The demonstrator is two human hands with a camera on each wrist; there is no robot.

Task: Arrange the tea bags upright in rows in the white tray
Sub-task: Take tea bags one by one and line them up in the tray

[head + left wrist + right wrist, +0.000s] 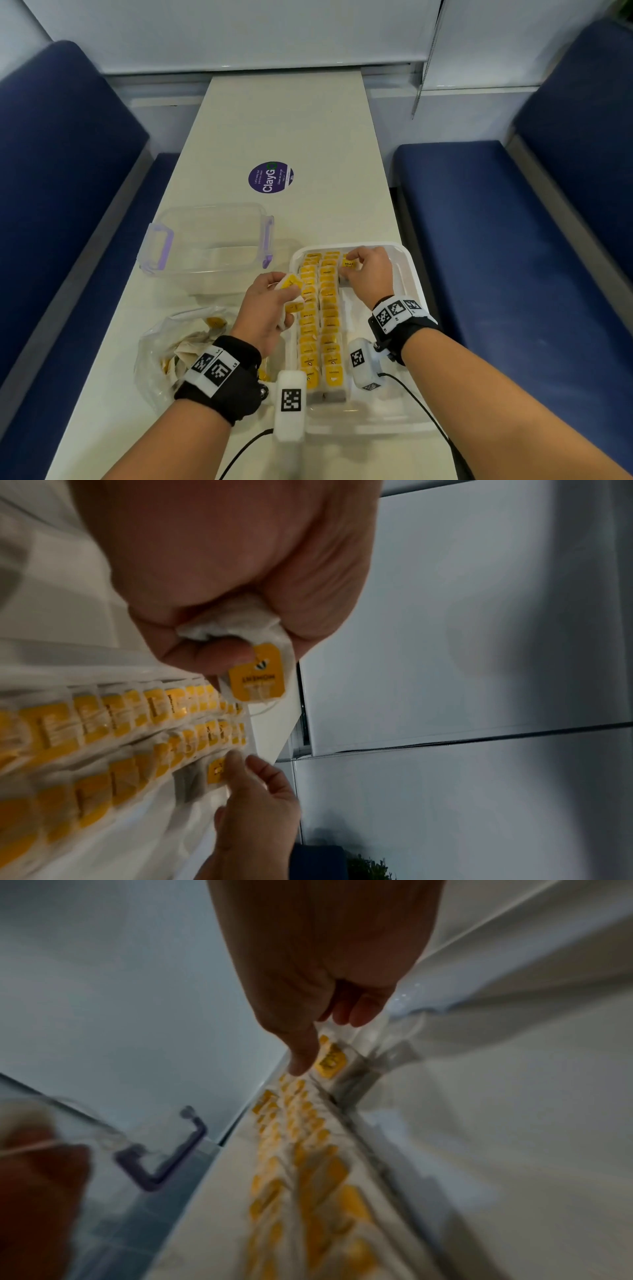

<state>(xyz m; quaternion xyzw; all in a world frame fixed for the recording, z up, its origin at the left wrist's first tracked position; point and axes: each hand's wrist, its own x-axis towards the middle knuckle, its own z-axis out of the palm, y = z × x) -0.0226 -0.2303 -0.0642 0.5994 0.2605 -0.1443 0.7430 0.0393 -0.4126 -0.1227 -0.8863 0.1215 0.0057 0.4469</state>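
blue padded benches (513, 212) flank a long pale surface (281, 130) with a round purple sticker (271, 177) on it. near its front edge sits a shallow white rectangular tray (406, 263), and two long rows of yellow-tagged white paper tea bags (318, 322) stand upright along its left side. a third row is only just starting at the far end. there the right hand (371, 274) pinches one yellow-tagged tea bag (348, 264) between thumb and fingertips, holding it upright against the tray's far wall; the right wrist view shows the thumb (301, 1053) pressed beside the tag. the left hand (267, 308) waits just left of the tray, fingers curled round a small bunch of spare tea bags (290, 286), one tag dangling loose in the left wrist view. a crumpled clear plastic bag (178, 342) with more tea bags lies near the left wrist, and an empty clear plastic box with purple clips (209, 243) stands beyond it.

the step in hand looks like seating the first bag of row three. next, that bag probably needs a release that leaves it standing without toppling, then a feed of another from the left hand, set tight against it so each props the last.
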